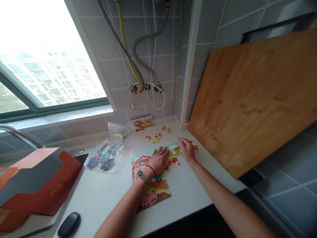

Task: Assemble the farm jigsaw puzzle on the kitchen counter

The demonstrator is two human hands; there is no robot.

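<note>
A partly assembled jigsaw puzzle (160,195) with a farm picture lies on the white counter. My left hand (159,160) rests flat across its middle, fingers spread, covering part of the picture. At the puzzle's upper right edge is my right hand (187,149), its fingers stretched loosely to the left; nothing shows held in them. Several loose puzzle pieces (157,138) lie beyond the puzzle, with more pieces (196,145) just right of my right hand. A small picture card (143,124) of the farm scene leans against the wall.
A clear plastic bag (106,155) of puzzle pieces sits to the left. An orange and grey box (42,181) and a black computer mouse (69,224) are farther left. A large wooden board (257,99) leans at the right. Hoses (123,43) hang on the tiled wall.
</note>
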